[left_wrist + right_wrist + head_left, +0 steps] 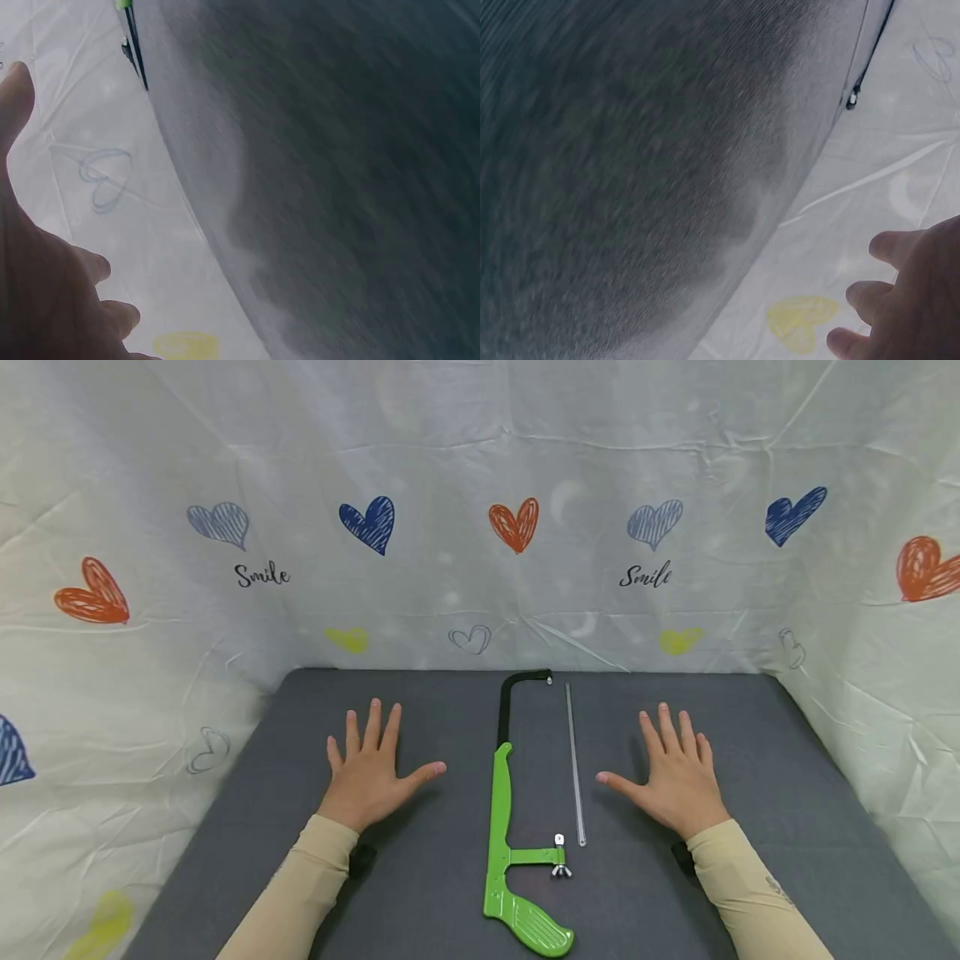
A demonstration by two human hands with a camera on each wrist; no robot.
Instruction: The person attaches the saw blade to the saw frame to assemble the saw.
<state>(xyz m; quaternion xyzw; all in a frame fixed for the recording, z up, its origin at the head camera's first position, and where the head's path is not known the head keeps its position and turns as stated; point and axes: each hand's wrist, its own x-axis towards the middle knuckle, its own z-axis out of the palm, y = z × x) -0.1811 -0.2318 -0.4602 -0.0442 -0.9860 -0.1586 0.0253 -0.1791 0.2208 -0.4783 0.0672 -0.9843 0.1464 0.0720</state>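
A hacksaw frame with a green handle (501, 827) and a black bent front arm (506, 710) lies lengthwise on the dark grey table. Its short green crosspiece carries a wing nut (561, 871). Just right of the frame lies a thin, pale hacksaw blade (575, 764), separate from it. My left hand (367, 783), fingers spread and palm down, hovers left of the frame. To the right of the blade, my right hand (678, 781) is held the same way. Neither hand touches anything. Both wrist views show part of a hand and the frame's far end.
The grey table (420, 893) spans the space beneath both hands. A white cloth (450, 460) printed with hearts and "Smile" hangs behind it and along both sides, meeting the table's back edge.
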